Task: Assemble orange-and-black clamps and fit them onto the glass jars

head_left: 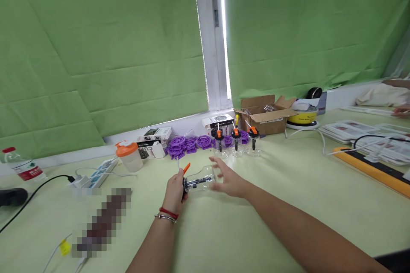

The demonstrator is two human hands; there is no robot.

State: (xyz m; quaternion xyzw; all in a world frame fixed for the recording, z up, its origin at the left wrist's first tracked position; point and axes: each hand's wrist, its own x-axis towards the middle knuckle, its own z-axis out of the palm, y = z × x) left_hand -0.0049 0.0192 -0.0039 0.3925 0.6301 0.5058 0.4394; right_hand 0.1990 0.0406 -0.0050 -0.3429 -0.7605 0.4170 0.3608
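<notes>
A clear bottle (202, 178) with a black top, an orange lever and a dark rod inside lies sideways between my hands, above the table. My left hand (174, 188) is closed around its black top. At the bottle's wide base, my right hand (229, 179) is open with thumb and fingers apart; whether it touches the base I cannot tell. Three similar bottles (236, 147) with black tops and orange levers stand upright in a row beyond my right hand. Purple spoked plastic pieces (177, 147) are heaped behind, along the wall.
An open cardboard box (272, 124), white-and-black cartons (153, 150) and a yellow round container (303, 117) line the back. Left are an orange-lidded cup (130, 158), a power strip (101, 172) and a water bottle (27, 168). An orange-black bar (373, 170) and stacked papers lie right.
</notes>
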